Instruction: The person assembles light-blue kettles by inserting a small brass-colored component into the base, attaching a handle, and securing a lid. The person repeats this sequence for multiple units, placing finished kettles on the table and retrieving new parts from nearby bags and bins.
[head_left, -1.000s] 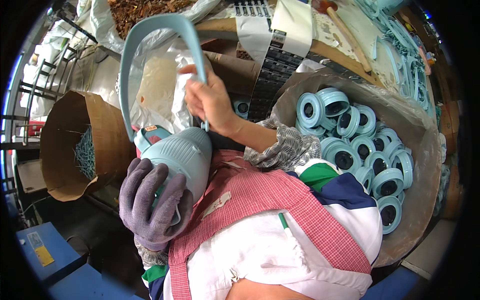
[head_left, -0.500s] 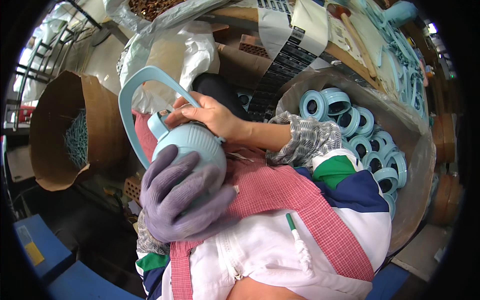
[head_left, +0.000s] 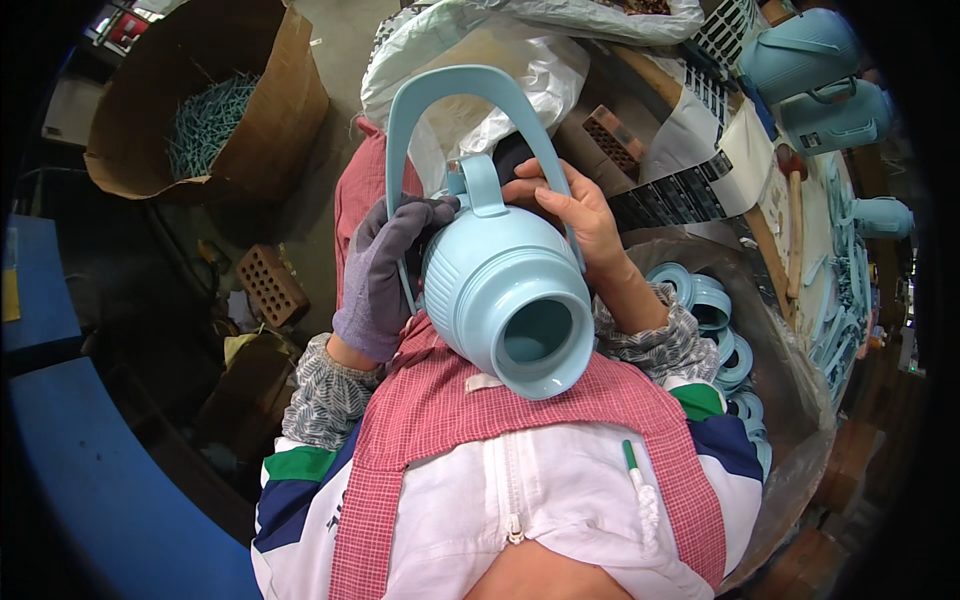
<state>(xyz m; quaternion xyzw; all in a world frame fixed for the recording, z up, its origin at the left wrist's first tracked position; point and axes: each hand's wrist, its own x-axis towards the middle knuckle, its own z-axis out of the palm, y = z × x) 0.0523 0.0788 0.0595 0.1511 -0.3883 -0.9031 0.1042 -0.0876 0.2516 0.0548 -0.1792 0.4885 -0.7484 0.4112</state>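
A light blue plastic thermos jug body (head_left: 470,270) is held over my lap, its wide round mouth tilted toward me and its inside hollow. A long arched carrying handle (head_left: 455,78) rises from its sides, and a smaller loop grip (head_left: 484,187) stands on the body. In a grey-purple glove, my left hand (head_left: 378,270) is closed at the left end of the handle, fingertips by the loop grip. My bare right hand (head_left: 590,222) grips the handle's right end, thumb and fingers against it. The jug partly hides the fingertips of both hands.
A brown cardboard drum (head_left: 270,110) holds thin blue plastic strips (head_left: 212,120) at far left. To the right, blue rings (head_left: 735,360) fill a clear plastic bag (head_left: 800,400). A bench carries a mallet (head_left: 795,230) and more blue jugs (head_left: 835,115). A perforated brick (head_left: 272,285) lies low at left.
The jug has turned so its open mouth faces me. My left hand has moved from across the body to the handle's left end; my right has shifted to its right end.
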